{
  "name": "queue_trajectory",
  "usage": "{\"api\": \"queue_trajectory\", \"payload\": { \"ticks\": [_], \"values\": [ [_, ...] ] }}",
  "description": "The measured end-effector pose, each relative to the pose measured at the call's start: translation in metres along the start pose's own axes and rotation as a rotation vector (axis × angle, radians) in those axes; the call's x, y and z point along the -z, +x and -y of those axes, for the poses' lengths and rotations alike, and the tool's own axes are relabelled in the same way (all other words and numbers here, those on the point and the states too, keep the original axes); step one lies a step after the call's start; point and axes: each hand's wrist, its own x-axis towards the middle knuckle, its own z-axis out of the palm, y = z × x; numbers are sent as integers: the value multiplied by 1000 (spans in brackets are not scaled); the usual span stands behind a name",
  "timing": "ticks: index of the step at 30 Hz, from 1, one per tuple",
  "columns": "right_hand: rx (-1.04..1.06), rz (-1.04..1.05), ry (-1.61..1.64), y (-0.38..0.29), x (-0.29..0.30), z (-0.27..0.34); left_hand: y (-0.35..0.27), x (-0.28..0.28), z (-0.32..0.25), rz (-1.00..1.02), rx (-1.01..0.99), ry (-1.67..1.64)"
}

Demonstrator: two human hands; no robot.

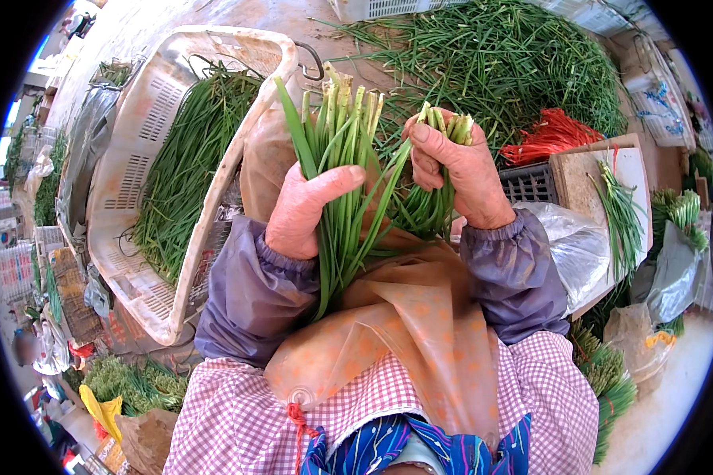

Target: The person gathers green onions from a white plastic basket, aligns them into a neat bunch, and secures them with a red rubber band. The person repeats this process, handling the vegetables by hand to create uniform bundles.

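My left hand (312,208) grips a thick bunch of green garlic chives (344,219), its pale cut stem ends pointing away from me and the leaves hanging towards my lap. To its right, my right hand (451,160) is closed around a smaller bunch of chives (462,127), its stem ends up between thumb and fingers. A few stalks slant between the two hands. Under them an orange-spotted plastic apron (416,303) covers my lap. The fingers of my left hand are mostly hidden behind its bunch.
At left stands a white plastic crate (172,50) with loose chives (196,160). A large heap of chives (499,59) lies on the floor ahead. Red ties (549,136) rest by a black crate (529,184); a small tied bunch (621,219) lies on a white-topped box (636,172) at right.
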Motion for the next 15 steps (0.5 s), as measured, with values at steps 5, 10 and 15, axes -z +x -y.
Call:
{"api": "queue_trajectory", "payload": {
  "ticks": [5,10,15],
  "values": [
    [43,69,72,2,-7,-1,-1,1,0,13,11,65],
    [182,-171,154,13,2,12,2,7,1,-41,8,36],
    [89,-29,-131,9,-8,12,6,5,5,-25,22,81]
  ]
}}
